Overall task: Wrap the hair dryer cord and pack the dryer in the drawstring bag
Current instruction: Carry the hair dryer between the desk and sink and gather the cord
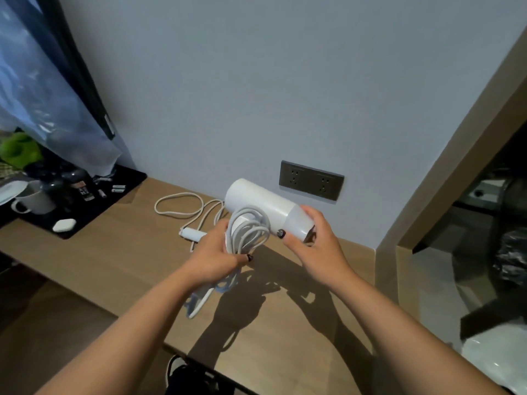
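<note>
- The white plastic barrel-shaped hair dryer is held up above the wooden desk, near its back edge in front of the dark double wall socket, so cord can pass round it freely.
- The right hand grips the nozzle end, steadying the body.
- The left hand curls round the handle, pinning several loops of white cord so they do not slip.
- Slack cord and the plug lie on the desk toward the back edge, unwrapped.
- No drawstring bag is visible; wrapping looks partway done.
</note>
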Demonstrator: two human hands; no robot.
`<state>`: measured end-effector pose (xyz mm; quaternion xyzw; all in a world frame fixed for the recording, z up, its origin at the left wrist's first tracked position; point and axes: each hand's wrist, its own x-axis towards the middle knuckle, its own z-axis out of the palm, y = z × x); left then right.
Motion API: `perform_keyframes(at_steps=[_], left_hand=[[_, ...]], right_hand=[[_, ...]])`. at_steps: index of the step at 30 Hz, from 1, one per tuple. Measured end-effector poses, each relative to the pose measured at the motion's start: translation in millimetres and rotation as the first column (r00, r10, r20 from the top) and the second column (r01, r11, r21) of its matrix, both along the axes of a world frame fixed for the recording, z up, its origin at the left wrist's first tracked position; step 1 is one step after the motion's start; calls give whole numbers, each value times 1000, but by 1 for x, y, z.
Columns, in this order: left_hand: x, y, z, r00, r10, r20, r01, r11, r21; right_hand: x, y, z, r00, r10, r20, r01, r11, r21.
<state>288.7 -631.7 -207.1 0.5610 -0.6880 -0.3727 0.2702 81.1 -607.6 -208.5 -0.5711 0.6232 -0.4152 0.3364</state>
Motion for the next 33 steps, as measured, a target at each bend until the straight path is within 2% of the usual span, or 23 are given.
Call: perform_keyframes(at_steps=[6, 10, 15, 22, 27, 30, 33], left_hand=[[24, -33, 7, 1000, 17, 1, -17, 999, -39], [41, -67, 4, 1000, -5, -29, 5, 1000, -13], [81, -122, -13, 998, -53, 36, 52, 998, 25], [158, -229, -49, 949, -265, 170, 249, 962, 112], [193, -292, -73, 860, -452, 237, 420, 891, 174], [208, -316, -92, 798, -522, 300, 446, 847, 289], [219, -331, -117, 780, -553, 295, 482, 830, 281]], right_hand=[[23, -25, 8, 1000, -20, 16, 20, 1000, 7], [43, -50, 10, 998, -54, 18, 54, 999, -2], [75, -94, -2, 997, -80, 3, 79, 994, 74], [156, -165, -41, 982, -189, -19, 189, 962, 194], [213, -205, -71, 929, -365, 66, 325, 887, 327], [235, -220, -87, 909, -417, 11, 377, 833, 406], [249, -227, -109, 892, -451, -38, 417, 787, 455]])
